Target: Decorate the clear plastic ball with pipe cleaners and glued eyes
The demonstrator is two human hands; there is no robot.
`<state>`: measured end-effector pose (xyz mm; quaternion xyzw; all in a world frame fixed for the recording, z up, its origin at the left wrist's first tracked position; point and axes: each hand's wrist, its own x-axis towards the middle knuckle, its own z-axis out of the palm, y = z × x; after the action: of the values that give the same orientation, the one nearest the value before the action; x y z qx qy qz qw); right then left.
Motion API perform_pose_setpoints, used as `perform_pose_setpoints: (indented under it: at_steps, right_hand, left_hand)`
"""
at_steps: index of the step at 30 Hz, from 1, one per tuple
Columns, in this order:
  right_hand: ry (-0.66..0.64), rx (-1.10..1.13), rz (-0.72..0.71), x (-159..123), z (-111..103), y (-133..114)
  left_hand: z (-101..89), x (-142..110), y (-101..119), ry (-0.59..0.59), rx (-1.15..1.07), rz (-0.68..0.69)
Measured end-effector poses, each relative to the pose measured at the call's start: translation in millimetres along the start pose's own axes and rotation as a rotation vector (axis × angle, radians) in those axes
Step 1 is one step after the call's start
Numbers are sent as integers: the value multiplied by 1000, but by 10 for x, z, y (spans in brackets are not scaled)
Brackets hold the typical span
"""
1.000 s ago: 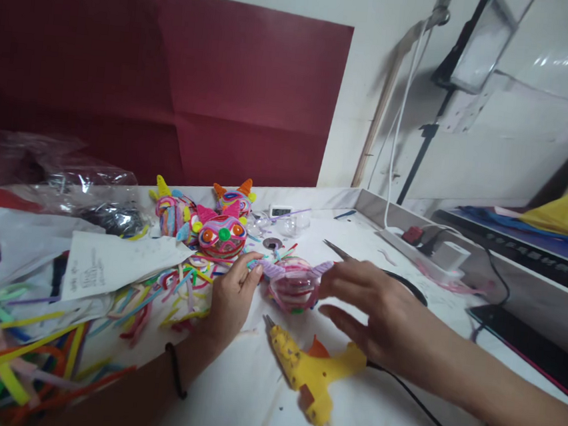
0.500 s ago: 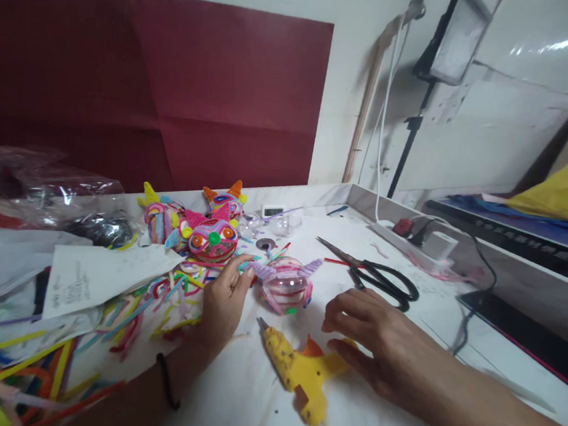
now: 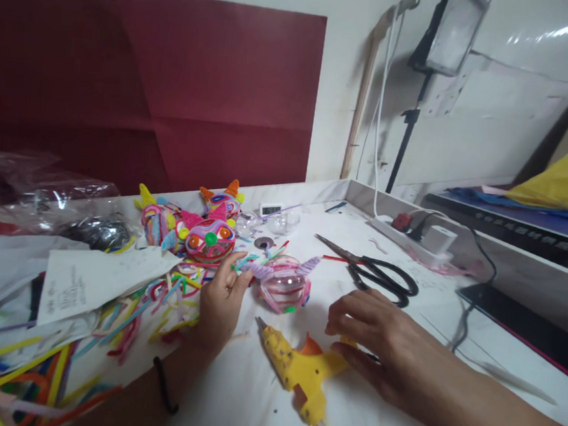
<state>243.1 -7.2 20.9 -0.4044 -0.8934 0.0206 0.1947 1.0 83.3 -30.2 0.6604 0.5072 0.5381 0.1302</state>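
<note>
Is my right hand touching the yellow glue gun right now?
Touching. The head view shows the right hand lying over the rear of the yellow glue gun, fingers on its body.
</note>
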Motion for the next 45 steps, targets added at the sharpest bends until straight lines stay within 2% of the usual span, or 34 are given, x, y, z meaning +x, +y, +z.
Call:
perform_pose_setpoints:
  at_steps: [7, 28, 45]
  right_hand:
    - [1, 1, -11, 1, 5, -3]
    - [1, 18, -10, -24, 57, 18]
    - [-30, -7, -1, -38, 32, 15]
  left_hand:
    - [-1, 5, -5, 0, 7, -15]
    - [6, 11, -11, 24, 35, 80]
    - [-7, 3, 3, -2, 11, 29]
